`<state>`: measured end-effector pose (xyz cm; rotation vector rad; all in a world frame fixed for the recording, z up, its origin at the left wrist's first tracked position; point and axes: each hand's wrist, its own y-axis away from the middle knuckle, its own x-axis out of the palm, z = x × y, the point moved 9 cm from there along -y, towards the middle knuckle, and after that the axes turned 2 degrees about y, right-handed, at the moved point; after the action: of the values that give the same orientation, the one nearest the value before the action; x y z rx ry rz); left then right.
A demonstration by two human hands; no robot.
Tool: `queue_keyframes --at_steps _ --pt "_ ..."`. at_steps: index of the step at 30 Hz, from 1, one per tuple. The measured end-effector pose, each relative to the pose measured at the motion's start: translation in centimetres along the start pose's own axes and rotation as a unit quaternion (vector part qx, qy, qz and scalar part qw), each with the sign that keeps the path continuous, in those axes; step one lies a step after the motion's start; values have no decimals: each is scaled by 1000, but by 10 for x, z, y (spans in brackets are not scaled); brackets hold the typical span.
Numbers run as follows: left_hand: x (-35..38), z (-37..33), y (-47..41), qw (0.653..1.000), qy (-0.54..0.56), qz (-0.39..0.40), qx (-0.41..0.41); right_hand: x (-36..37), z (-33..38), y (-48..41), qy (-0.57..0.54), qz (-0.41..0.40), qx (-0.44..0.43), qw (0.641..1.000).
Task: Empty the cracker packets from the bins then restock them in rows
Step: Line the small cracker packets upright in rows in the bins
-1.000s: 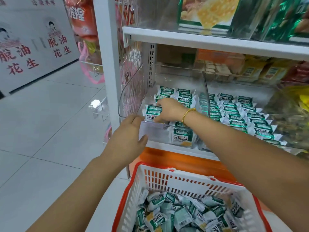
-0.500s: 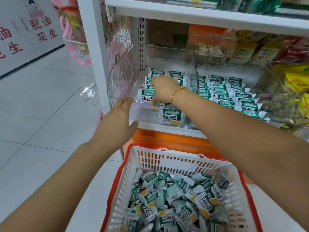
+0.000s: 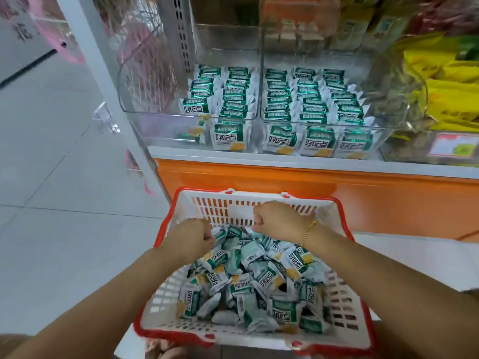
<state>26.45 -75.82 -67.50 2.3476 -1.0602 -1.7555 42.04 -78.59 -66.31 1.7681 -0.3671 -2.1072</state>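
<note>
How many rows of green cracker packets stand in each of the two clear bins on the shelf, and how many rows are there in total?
Left bin: 2 rows of cracker packets
Right bin: 3 rows
Total: 5 rows

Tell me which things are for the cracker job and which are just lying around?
For the job: left hand, right hand, loose cracker packets, red basket, left bin, right bin, packets in rows.

Just lying around: yellow bags, pink bags, price tag, orange shelf base.
</note>
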Motion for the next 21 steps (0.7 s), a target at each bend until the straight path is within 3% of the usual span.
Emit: queue_keyframes --at_steps 4,7,11,14,18,21 --pt "70 19 7 990 -31 124 -67 105 -36 2 -65 136 48 987" --pt "106 29 8 982 13 139 -129 147 -52 14 -124 155 83 977" --pt "146 39 11 958 130 99 -234 178 -57 20 -164 166 85 969" --pt "169 52 16 905 257 67 -333 185 -56 20 -178 162 77 967" --pt "179 61 7 814 427 31 -392 187 -52 14 -196 150 85 965" --pt "193 75 -1 784 452 35 -424 188 -52 9 -197 139 98 966"
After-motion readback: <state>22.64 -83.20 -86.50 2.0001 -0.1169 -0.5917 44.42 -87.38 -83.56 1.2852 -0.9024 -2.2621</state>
